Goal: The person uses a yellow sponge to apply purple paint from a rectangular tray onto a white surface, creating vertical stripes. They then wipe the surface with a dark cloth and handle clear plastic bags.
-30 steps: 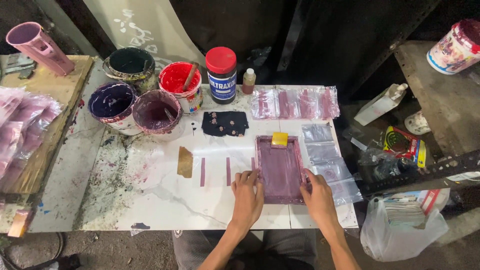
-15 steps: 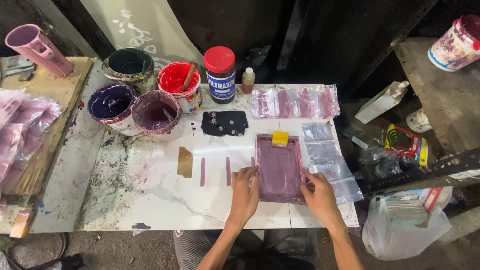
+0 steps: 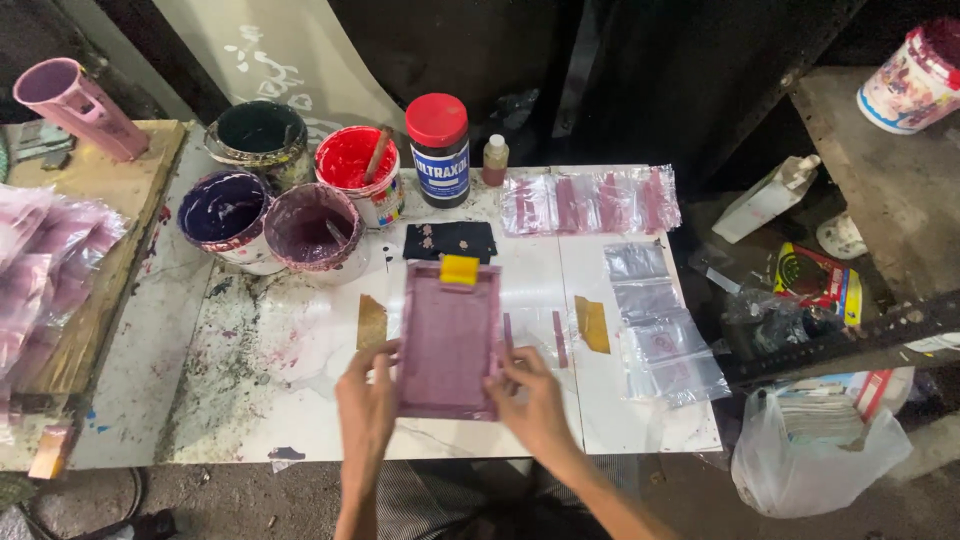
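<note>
Above the white counter near its front edge, left hand fingers gripping purple screen frame at its left edge, right hand pinching its right lower corner, clear plastic bags well apart along counter's right edge.

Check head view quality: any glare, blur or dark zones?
Head view: soft glare on the white tabletop; left hand and right hand slightly motion-blurred around the purple screen frame; top background nearly black; paint pots evenly lit and sharp.

Bright overhead light on the white table, dark surroundings, slight motion blur.
</note>
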